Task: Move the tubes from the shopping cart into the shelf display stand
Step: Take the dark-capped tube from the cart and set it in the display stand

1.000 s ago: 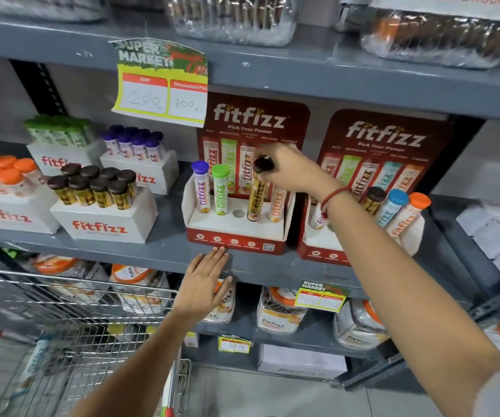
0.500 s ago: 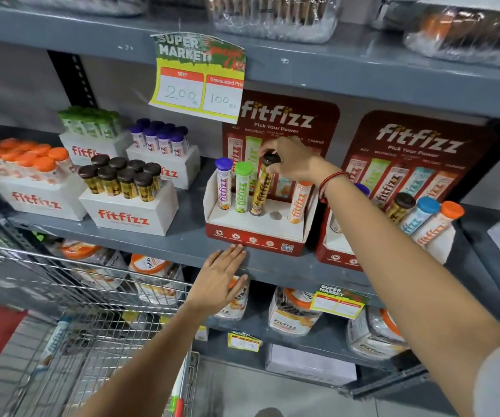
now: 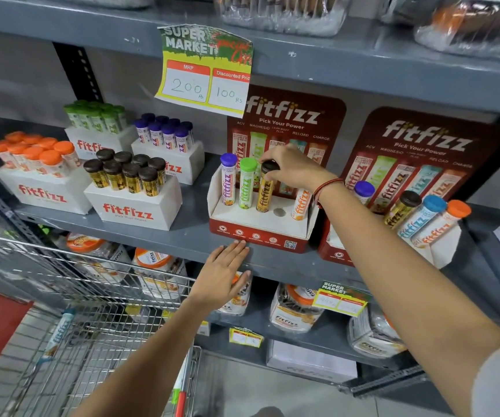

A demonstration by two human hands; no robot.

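A red and white display stand (image 3: 260,227) sits on the grey shelf (image 3: 182,236). In it stand a purple-capped tube (image 3: 228,182), a green-capped tube (image 3: 247,185), a black-capped yellow tube (image 3: 266,191) and an orange tube (image 3: 301,203); one hole (image 3: 279,212) between them is bare. My right hand (image 3: 290,168) grips the black cap of the yellow tube, which stands in its hole. My left hand (image 3: 223,273) lies flat with fingers spread on the shelf's front edge below the stand. A blue-capped tube (image 3: 59,335) lies in the wire shopping cart (image 3: 92,326).
A second display stand (image 3: 441,245) with several tubes is at the right. White boxes of black-capped (image 3: 134,203), orange-capped (image 3: 41,191), green-capped (image 3: 92,139) and purple-capped tubes (image 3: 179,164) fill the shelf's left. A price sign (image 3: 206,70) hangs above. Jars crowd the lower shelf.
The yellow tube has gone from tilted to upright in its hole under my right hand. The view has shifted left and down. My left hand has stayed on the shelf edge.
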